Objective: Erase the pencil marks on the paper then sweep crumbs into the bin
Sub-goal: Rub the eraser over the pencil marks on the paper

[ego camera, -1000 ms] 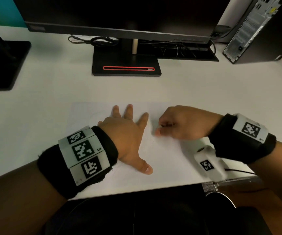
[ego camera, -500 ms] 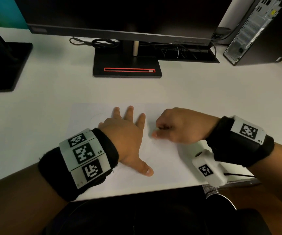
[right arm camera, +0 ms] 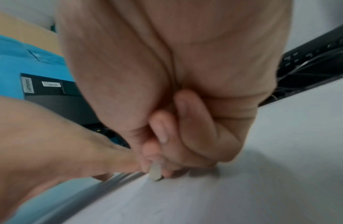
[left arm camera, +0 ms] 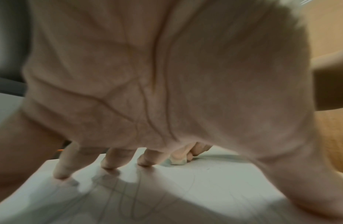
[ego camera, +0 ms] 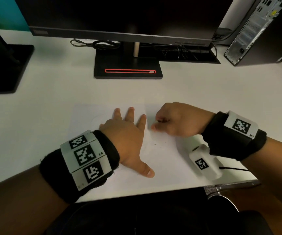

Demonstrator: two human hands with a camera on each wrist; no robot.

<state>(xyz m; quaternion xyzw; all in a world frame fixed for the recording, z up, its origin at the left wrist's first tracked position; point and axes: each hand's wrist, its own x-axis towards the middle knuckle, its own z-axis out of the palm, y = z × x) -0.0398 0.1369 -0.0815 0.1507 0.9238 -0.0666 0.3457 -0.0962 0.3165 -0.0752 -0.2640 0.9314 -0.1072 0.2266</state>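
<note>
A white sheet of paper (ego camera: pixel 167 160) lies near the desk's front edge, with faint pencil lines (left arm camera: pixel 128 201) on it. My left hand (ego camera: pixel 128 133) lies flat on the paper with its fingers spread, pressing it down. Just to its right, my right hand (ego camera: pixel 174 121) pinches a small white eraser (right arm camera: pixel 155 172) between thumb and fingertips, its tip touching the paper. The same eraser (left arm camera: pixel 178 161) shows past my left fingers (left arm camera: pixel 109 160) in the left wrist view. In the head view the eraser is hidden by the hand.
A monitor stand (ego camera: pixel 128 67) with a red-outlined slot stands behind the paper, with cables (ego camera: pixel 96 44) beside it. Another black stand (ego camera: pixel 3 68) is at the far left and a computer tower (ego camera: pixel 255 28) at the far right. The white desk (ego camera: pixel 43 102) ends just below my wrists.
My right hand with the eraser has shifted slightly away from me and to the left on the paper. The left hand has stayed flat in the same place.
</note>
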